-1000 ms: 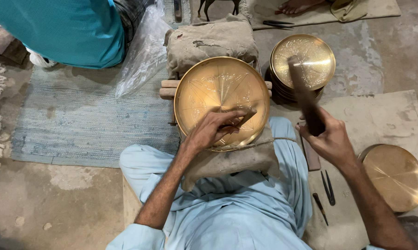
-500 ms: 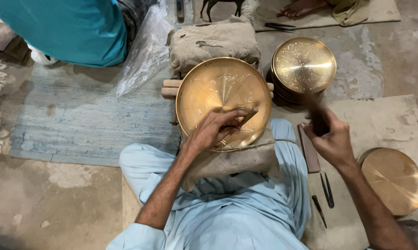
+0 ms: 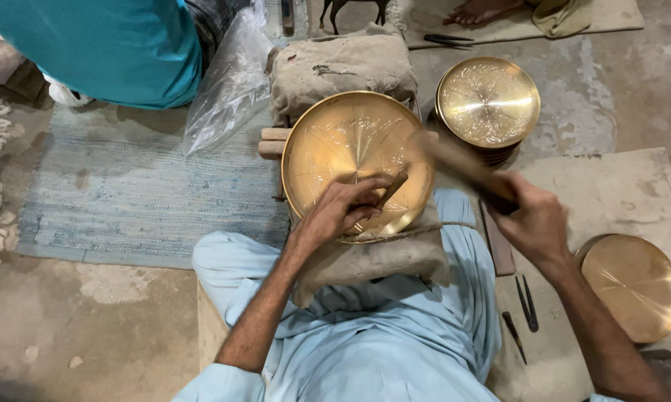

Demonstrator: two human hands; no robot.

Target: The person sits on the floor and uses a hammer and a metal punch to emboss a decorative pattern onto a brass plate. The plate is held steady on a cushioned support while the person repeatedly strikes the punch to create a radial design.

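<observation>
My right hand (image 3: 536, 223), fist wrapped round the blurred wooden mallet (image 3: 454, 160), has swung down from beside the stacked plates toward the thin chisel (image 3: 393, 190) my left hand (image 3: 343, 212) pinches against the round engraved brass plate (image 3: 354, 160) on my lap cushion; another strike lands.

Concrete floor (image 3: 90, 327) with blue rug (image 3: 127, 193), mats (image 3: 618, 193)

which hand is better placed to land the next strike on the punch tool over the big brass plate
Right, most likely. The right hand grips the hammer, raised and blurred just beside the chisel. The left hand is busy pinching that chisel against the large brass plate, so it cannot strike.
</observation>
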